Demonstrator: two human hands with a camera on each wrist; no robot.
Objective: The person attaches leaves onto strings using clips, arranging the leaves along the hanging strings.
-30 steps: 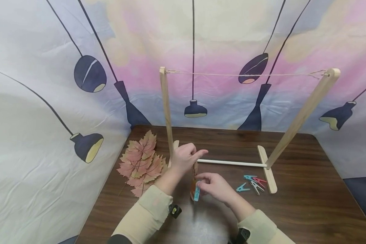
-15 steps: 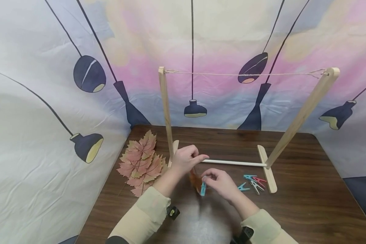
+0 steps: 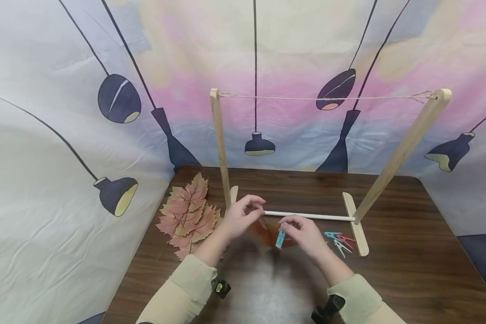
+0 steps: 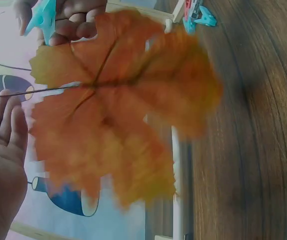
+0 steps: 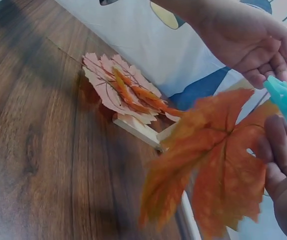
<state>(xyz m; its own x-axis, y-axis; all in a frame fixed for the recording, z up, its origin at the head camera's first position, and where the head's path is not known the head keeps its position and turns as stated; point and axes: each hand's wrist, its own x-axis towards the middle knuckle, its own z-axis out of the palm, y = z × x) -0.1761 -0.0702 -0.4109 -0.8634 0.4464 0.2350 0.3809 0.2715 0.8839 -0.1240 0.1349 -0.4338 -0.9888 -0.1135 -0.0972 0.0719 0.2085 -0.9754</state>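
Note:
An orange artificial maple leaf hangs between my hands, its body filling the left wrist view. My left hand pinches the leaf's thin dark stem between thumb and fingers. A turquoise clothespin is pinched in my right hand, close to the leaf's edge. In the right wrist view that clothespin lies at the upper corner of the leaf, where my right fingers meet its edge. Whether the clothespin bites the leaf, I cannot tell.
A wooden frame with two posts carries a string across its top and a white rod low down. Several leaves lie piled on the table's left. Loose clothespins lie near the frame's right foot.
My right hand has shifted right and slightly upward with the clothespin. The leaf has swung out and spread wider between the hands, while my left hand has turned a little.

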